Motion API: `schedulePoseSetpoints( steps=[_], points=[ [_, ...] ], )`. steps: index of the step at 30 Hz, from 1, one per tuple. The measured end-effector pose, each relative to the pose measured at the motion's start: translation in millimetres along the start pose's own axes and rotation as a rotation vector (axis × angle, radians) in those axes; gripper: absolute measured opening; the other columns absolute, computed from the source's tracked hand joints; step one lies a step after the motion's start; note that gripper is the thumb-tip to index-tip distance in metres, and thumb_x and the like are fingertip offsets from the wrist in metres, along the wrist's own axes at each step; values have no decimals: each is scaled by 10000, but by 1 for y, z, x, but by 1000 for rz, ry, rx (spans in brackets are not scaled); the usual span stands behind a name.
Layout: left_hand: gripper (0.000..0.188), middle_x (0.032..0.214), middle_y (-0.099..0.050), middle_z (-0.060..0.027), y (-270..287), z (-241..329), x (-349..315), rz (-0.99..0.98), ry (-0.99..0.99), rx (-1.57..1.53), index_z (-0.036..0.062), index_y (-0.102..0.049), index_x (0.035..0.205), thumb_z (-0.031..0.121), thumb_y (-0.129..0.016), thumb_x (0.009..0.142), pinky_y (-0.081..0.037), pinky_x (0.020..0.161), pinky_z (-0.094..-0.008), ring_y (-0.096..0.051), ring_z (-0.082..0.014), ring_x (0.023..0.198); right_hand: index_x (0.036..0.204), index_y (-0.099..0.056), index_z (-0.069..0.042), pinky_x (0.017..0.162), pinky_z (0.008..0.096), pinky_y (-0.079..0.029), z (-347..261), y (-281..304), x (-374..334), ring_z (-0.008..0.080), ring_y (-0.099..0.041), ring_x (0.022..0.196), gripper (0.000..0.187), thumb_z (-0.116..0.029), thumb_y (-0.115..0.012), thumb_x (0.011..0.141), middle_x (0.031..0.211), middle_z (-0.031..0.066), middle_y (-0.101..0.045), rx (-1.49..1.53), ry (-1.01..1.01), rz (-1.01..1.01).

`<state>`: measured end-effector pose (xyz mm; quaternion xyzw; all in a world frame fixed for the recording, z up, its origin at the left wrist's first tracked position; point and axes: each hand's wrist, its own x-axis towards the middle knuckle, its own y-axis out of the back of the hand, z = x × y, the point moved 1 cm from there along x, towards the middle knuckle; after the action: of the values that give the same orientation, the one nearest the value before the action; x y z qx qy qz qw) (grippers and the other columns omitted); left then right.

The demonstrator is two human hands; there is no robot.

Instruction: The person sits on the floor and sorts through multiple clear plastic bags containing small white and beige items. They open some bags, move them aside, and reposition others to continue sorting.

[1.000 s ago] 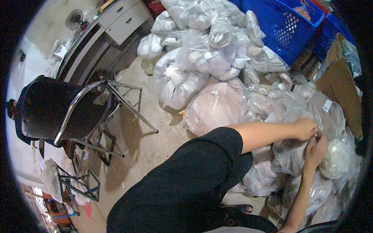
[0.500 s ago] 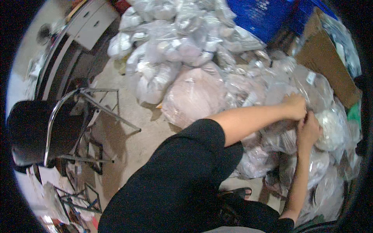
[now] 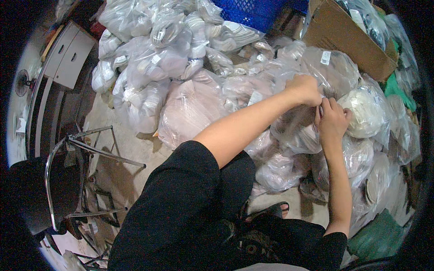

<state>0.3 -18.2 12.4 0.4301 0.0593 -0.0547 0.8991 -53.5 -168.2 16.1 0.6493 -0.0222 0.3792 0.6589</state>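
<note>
My left hand (image 3: 304, 89) is closed, knuckles up, at the gathered top of a clear plastic bag (image 3: 296, 128) with pale contents. Right beside it, my right hand (image 3: 333, 118) pinches at the same spot, its fingertips almost touching the left hand. A small whitish bit of plastic shows between them; the exact grip is partly hidden by the fingers. Just right of my right hand lies a round bag with white contents (image 3: 364, 115). Beyond the hands rests another clear bag with a white label (image 3: 332, 65).
More filled clear bags (image 3: 149, 63) pile up at the far left, and a large pinkish one (image 3: 192, 110) lies nearer. Behind stand a blue crate (image 3: 253, 11) and an open cardboard box (image 3: 346, 40). A metal-framed chair (image 3: 52, 180) and a drawer cabinet (image 3: 70, 56) are at left.
The whole view has shifted, so the bags and my hands appear farther left and higher. My hands stay together at the bag's top. A green cloth-like thing has come into view at lower right.
</note>
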Motion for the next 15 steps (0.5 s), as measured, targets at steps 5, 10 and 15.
schedulePoseSetpoints(
  steps=[5, 10, 15],
  points=[
    [241, 1010, -742, -136, 11, 8, -9, 12, 22, 49, 170, -787, 913, 278, -713, 710, -550, 874, -432, -699, -334, 994, 977, -674, -140, 887, 471, -401, -1, 2, -1, 213, -650, 861, 192, -172, -692, 789, 889, 32, -626, 10, 32, -20],
    [232, 971, -726, -170, 9, 9, -13, 68, -106, 14, 109, -739, 905, 248, -706, 722, -540, 838, -451, -691, -353, 954, 975, -684, -124, 894, 474, -397, -1, 3, 2, 210, -652, 859, 250, -142, -722, 728, 890, 39, -631, 40, 84, -83],
    [184, 959, -709, -181, -7, 0, -7, 65, -174, -74, 81, -681, 891, 223, -682, 772, -522, 802, -460, -674, -379, 932, 943, -661, -120, 902, 450, -391, 5, 5, 3, 224, -644, 882, 287, -116, -767, 676, 875, 45, -616, 139, 116, -153]
  ],
)
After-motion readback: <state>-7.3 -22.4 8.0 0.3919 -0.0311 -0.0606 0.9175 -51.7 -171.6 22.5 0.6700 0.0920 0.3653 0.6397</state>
